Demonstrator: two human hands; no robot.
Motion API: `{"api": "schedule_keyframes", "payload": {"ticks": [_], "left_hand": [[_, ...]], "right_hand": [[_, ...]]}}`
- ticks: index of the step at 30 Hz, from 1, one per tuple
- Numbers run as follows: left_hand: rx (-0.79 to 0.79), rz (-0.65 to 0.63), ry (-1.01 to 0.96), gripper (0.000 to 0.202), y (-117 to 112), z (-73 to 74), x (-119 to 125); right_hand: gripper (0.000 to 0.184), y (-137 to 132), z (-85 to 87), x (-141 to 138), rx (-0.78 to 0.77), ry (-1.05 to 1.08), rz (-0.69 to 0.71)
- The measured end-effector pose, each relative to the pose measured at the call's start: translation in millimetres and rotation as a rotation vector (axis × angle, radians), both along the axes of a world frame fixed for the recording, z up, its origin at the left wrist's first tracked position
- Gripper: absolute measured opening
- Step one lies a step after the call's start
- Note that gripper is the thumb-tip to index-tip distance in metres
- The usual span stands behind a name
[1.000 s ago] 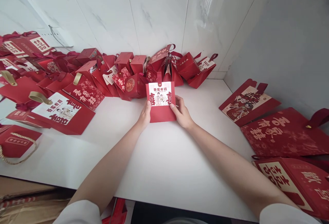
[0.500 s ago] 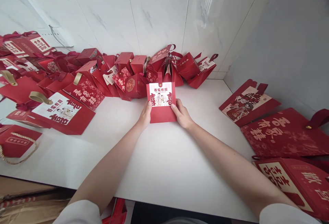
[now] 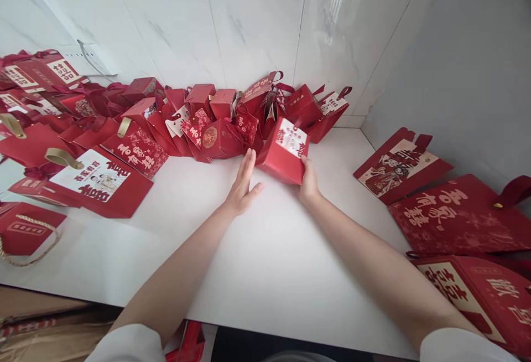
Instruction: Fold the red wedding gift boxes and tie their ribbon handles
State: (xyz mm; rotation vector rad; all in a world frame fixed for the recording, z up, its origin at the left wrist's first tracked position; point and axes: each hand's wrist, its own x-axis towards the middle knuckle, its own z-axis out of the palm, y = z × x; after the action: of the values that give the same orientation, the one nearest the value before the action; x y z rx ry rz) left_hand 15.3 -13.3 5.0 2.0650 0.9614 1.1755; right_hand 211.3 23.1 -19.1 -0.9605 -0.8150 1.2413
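Note:
A red gift box [image 3: 279,158] with a white printed label is tilted over the middle of the white table [image 3: 265,262]. On its right side, my right hand [image 3: 309,180] grips the lower edge, its fingers partly hidden behind the box. My left hand [image 3: 244,185] is off the box, just to its lower left, with fingers straight and thumb apart; nothing is in it. Right behind the held box stand other red boxes, among them a box with a round gold emblem [image 3: 218,139] and a small red box with white characters [image 3: 248,126].
Many red gift boxes crowd the left and back of the table, including a large white-labelled box [image 3: 102,182]. Flat red boxes [image 3: 460,215] lie along the right side. A tiled wall [image 3: 253,24] closes the back, a grey panel [image 3: 452,74] the right.
Both hands held the gift box upright before. Now my left hand has let go and opened, while the box has turned and tilted to the right in my right hand.

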Motion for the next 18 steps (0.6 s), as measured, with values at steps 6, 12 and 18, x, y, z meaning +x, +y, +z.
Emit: {"api": "schedule_keyframes", "payload": {"ticks": [6, 12, 18], "left_hand": [[-0.023, -0.031, 0.248, 0.075, -6.2, 4.1, 2.1], [0.036, 0.003, 0.279, 0.078, -7.4, 6.9, 3.3], [0.113, 0.036, 0.329, 0.079, -5.6, 4.3, 2.7]], "right_hand": [[0.052, 6.2, 2.5, 9.3, -0.092, 0.132, -0.052], [0.050, 1.8, 1.7, 4.4, -0.044, 0.198, 0.013], [0.046, -0.6, 1.6, 1.2, 0.003, 0.255, 0.027]]}}
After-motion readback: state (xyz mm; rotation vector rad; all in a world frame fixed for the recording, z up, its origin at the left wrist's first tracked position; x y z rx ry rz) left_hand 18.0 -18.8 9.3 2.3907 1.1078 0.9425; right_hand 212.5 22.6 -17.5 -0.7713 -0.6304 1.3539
